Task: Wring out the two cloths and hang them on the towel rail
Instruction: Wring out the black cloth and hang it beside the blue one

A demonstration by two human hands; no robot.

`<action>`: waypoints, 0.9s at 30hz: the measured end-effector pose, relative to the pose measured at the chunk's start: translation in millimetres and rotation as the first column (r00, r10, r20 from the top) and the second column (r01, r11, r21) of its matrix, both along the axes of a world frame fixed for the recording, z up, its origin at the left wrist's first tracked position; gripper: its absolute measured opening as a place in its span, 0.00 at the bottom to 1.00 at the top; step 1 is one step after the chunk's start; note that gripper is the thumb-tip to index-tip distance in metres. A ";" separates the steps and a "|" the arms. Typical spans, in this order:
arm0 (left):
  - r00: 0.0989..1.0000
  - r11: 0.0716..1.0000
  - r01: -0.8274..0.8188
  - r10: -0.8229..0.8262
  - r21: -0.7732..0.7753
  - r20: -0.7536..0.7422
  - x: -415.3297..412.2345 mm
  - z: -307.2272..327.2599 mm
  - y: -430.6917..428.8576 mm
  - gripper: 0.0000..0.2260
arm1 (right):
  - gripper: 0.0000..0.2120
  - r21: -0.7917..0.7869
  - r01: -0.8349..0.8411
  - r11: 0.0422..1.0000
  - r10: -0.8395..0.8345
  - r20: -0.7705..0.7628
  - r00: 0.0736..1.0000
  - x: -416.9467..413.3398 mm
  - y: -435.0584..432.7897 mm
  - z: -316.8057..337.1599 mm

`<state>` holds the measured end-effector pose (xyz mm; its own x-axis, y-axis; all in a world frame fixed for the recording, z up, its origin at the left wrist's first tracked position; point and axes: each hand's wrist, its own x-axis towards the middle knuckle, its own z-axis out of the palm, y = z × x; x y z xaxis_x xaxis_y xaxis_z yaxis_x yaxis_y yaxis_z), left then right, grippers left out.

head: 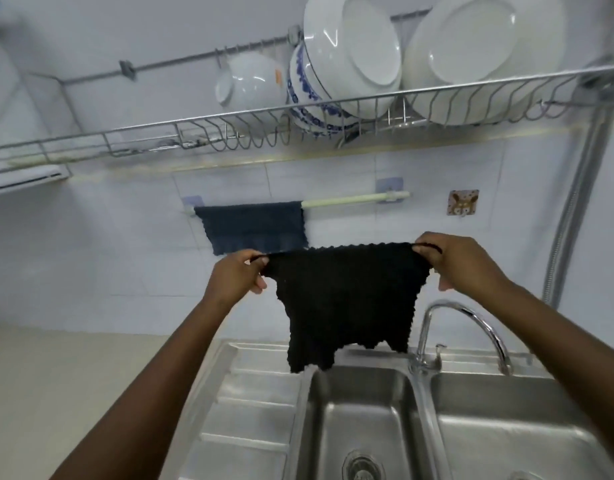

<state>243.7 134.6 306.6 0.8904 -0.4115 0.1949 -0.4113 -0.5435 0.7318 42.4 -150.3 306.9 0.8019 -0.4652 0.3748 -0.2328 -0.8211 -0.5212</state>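
Above the sink: a black cloth (347, 299) hangs spread out in the air, held by its two top corners.
Black cloth: knitted, bumpy texture with a scalloped top edge; it is stretched flat across the top, narrows downward, and its ragged lower edge dangles over the rim of the steel sink (423, 420), just left of the tap (461, 330).
Left hand (238, 277): grip pinching the cloth's upper left corner between thumb and fingers, at about 9 o'clock of the cloth.
Right hand (461, 263): grip pinching the upper right corner, at about 3 o'clock of the cloth, a thin loop of the cloth lying over the fingers.
Blue cloth (253, 226): already draped over the left part of the towel rail (354, 199), hanging flat against the tiled wall, at 11 o'clock of the black cloth.
Towel rail: pale, horizontal; its right part is bare.
Dish rack (229, 128): wire, at 12 o'clock, holding white plates and bowls.
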 end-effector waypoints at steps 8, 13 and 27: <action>0.775 0.735 0.074 -0.467 -0.674 -0.425 77.5 92.0 -36.4 0.08 | 0.03 0.660 -0.158 0.735 -0.103 0.338 0.936 90.3 -28.8 98.0; 0.889 0.724 0.204 -0.418 -0.659 -0.185 129.1 99.9 -72.8 0.12 | 0.07 0.427 -0.115 0.897 -0.046 0.349 0.936 152.3 -51.5 109.4; 0.836 0.947 -0.100 -0.087 0.306 0.542 181.1 45.6 -125.8 0.10 | 0.09 -0.472 0.047 0.880 -0.016 0.070 0.997 199.2 -69.0 43.4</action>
